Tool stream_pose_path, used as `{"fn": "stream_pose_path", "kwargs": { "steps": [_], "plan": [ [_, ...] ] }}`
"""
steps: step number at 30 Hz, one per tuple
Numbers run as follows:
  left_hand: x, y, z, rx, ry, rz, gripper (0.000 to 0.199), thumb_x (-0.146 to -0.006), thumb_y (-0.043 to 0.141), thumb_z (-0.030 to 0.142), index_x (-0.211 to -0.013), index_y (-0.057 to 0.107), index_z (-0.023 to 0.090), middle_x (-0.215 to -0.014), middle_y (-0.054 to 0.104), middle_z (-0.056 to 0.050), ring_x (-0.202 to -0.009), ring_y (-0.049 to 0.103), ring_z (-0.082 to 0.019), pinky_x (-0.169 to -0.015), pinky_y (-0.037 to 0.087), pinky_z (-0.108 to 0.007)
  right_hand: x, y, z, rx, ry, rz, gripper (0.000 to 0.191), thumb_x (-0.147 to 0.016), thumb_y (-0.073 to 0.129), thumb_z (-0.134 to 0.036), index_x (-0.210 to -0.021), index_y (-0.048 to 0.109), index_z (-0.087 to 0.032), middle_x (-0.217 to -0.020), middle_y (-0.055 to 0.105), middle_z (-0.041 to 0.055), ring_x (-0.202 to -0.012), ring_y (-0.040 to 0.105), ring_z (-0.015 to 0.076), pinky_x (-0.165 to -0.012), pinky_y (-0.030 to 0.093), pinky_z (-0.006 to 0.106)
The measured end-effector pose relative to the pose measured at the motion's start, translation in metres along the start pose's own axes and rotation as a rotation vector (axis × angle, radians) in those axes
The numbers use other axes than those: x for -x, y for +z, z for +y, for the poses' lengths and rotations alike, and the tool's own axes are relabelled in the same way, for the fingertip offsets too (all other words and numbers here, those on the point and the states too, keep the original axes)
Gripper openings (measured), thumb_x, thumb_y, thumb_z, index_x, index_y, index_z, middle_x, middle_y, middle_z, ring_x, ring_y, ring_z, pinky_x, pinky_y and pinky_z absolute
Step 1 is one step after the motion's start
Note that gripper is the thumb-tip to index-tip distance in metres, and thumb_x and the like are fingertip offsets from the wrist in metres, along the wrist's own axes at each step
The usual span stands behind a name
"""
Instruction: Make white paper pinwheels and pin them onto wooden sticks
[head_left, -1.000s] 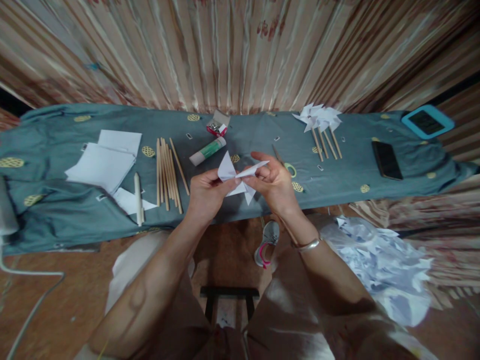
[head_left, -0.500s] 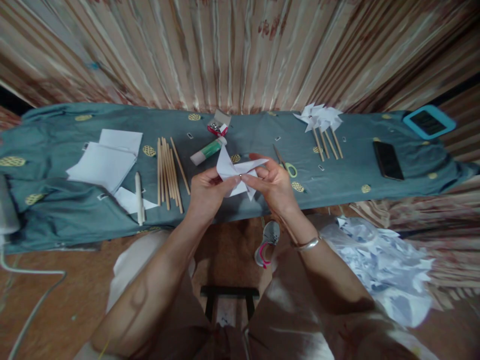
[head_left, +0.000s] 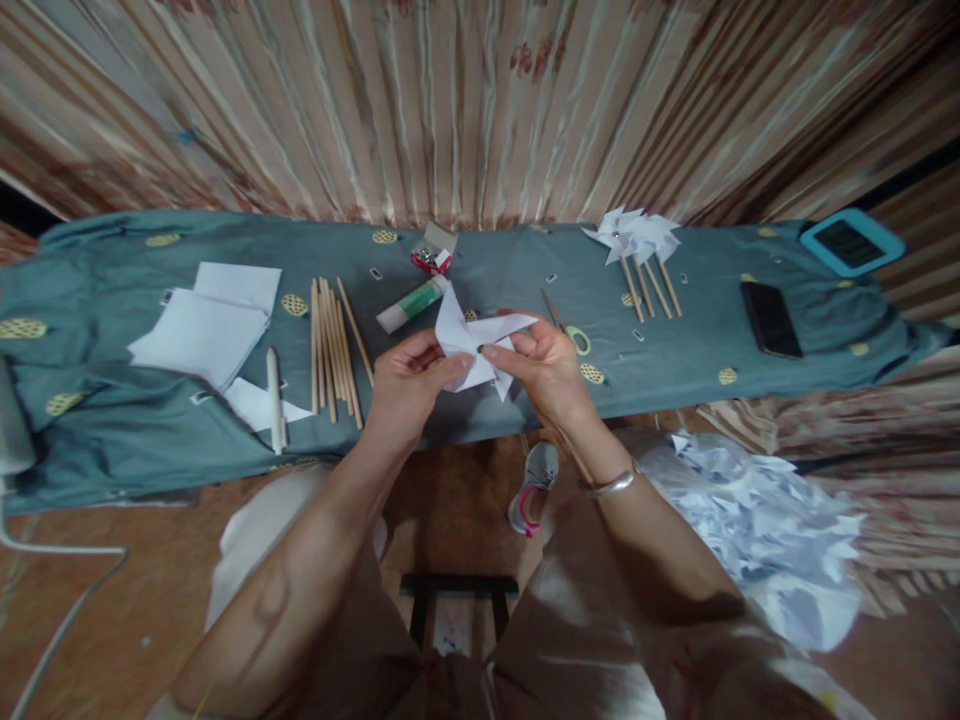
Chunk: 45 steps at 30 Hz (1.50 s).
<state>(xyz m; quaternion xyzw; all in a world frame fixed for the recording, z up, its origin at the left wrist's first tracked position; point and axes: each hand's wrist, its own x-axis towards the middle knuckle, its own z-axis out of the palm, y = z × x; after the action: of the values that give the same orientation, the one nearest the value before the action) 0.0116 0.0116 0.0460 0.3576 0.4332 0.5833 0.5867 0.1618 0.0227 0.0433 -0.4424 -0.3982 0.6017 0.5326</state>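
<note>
Between my hands, above the table's front edge, is a white paper pinwheel (head_left: 469, 338) with folded blades and a small metallic pin head at its centre. My left hand (head_left: 409, 388) pinches its left side between thumb and fingers. My right hand (head_left: 551, 370) grips the right side, its thumb by the pin head and its fingers behind the paper. Just beyond the pinwheel lie a green and white glue stick (head_left: 411, 304) and a small open box of pins (head_left: 433, 252). Scissors (head_left: 574, 335) with pale green handles rest beside my right hand.
Wooden sticks (head_left: 330, 350), a white pen-like tool (head_left: 275, 400) and stacked paper (head_left: 199, 335) lie left on the cloth-covered table (head_left: 495, 270). Several finished pinwheels (head_left: 637, 235), a phone (head_left: 772, 320) and a blue-framed device (head_left: 853, 243) lie right. A bag of paper pieces (head_left: 765, 530) sits below.
My left thumb has drawn back from the pinwheel's centre towards its left side. My right thumb stays by the pin head. The whole view has shifted slightly.
</note>
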Motion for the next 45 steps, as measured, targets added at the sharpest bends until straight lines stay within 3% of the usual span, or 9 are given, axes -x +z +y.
{"fn": "stream_pose_path", "kwargs": {
  "steps": [31, 45],
  "plan": [
    [0.0019, 0.0012, -0.0011, -0.041, 0.036, 0.041, 0.025, -0.058, 0.086, 0.030, -0.078, 0.075, 0.018, -0.071, 0.074, 0.000, -0.059, 0.063, -0.013, -0.060, 0.052, -0.026, 0.0056, 0.0061, -0.0084, 0.028, 0.001, 0.006, 0.060, -0.048, 0.095, -0.037, -0.097, 0.062, -0.025, -0.075, 0.076, -0.0048, -0.068, 0.070, 0.0162, -0.069, 0.061, 0.031],
    [0.0013, 0.0022, -0.0037, -0.040, 0.060, 0.039, 0.029, -0.057, 0.087, 0.028, -0.082, 0.076, 0.019, -0.079, 0.076, -0.001, -0.069, 0.068, -0.016, -0.069, 0.054, -0.029, 0.0039, 0.0093, -0.0024, 0.034, -0.008, 0.006, 0.056, -0.051, 0.092, -0.040, -0.096, 0.060, -0.027, -0.083, 0.076, -0.0033, -0.076, 0.071, 0.0188, -0.075, 0.060, 0.034]
  ]
}}
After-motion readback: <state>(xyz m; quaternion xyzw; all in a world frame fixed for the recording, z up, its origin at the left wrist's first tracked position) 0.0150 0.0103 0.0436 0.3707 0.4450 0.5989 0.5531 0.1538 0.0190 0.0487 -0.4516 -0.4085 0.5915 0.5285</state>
